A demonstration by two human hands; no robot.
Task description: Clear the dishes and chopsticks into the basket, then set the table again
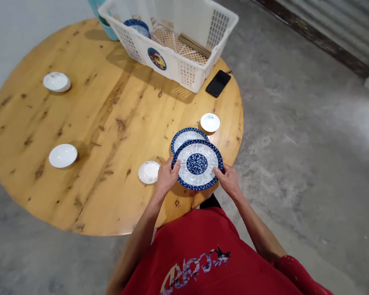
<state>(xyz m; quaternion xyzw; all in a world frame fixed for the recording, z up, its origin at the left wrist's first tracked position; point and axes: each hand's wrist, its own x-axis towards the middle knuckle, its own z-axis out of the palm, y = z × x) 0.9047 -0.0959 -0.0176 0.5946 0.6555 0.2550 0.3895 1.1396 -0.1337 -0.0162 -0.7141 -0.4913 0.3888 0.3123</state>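
Note:
A blue-and-white patterned plate [197,164] is held by its rim between my two hands, near the table's front edge. My left hand [168,175] grips the plate's left side, thumb on top. On the opposite side my right hand [228,178] pinches the rim, also with the thumb over it. Behind and partly under this plate is a second blue-rimmed plate [187,135], largely covered. A small white dish [149,172] lies just left of my left hand. Another small white bowl [210,122] sits beyond the plates.
The round wooden table [110,196] carries a white bowl [63,155] at left and another white bowl [57,82] farther back. A white plastic basket [184,71] at the back holds blue-patterned dishes [137,26] and chopsticks [195,45]. Beside it lie a black phone [218,83] and a turquoise container [110,32].

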